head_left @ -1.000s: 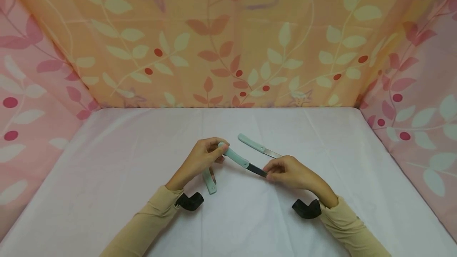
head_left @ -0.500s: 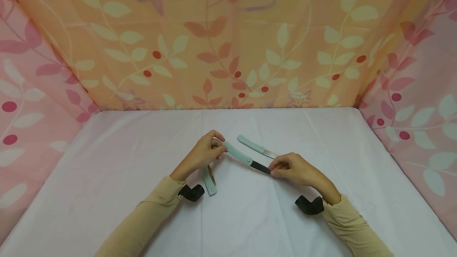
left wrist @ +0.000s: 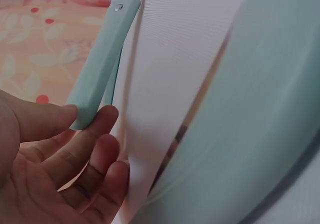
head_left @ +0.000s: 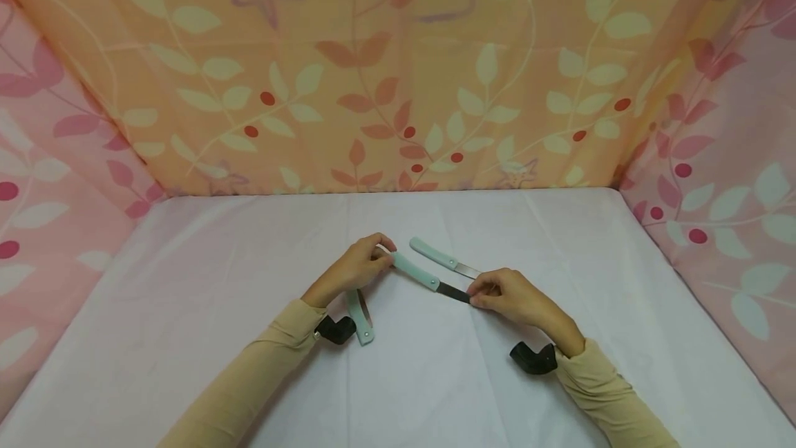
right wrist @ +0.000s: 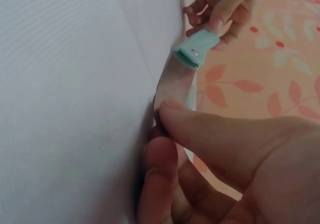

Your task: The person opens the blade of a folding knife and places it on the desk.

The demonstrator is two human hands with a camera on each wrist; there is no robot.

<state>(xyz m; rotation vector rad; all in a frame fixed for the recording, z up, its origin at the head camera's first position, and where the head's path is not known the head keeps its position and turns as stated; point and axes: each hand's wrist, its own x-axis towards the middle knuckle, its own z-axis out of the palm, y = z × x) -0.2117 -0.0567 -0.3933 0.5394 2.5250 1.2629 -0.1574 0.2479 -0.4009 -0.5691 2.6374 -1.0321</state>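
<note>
Knives were counted as three on the white cloth [head_left: 186, 337], each with a pale green handle and a metal blade. One knife [head_left: 429, 281] was held between two hands above the middle of the cloth. Its handle end was pinched by the thumb and fingertips of the left hand [head_left: 354, 269], and its blade tip was pinched between the thumb and forefinger of the right hand [head_left: 510, 296], so both hands were closed on the same thing. A second knife [head_left: 443, 258] was seen lying flat just behind the held one, nearly parallel to it, with its blade end hidden behind the right hand. A third knife [head_left: 361, 318] was seen just beside the left wrist, its handle pointing toward the person and its blade partly covered by the left hand.

Two black camera mounts were worn, one at each wrist, and tan sleeves covered both forearms. Curtains printed with leaves and red berries were hung behind the cloth and along both sides, orange at the back and pink at the sides. Nothing was seen between the hands and the held knife.

In the left wrist view the handle [left wrist: 100, 59] appeared slim and flat-sided, with a small rivet near the blade. In the right wrist view the blade [right wrist: 175, 84] appeared thin, shiny and slightly bowed where it was pinched.
</note>
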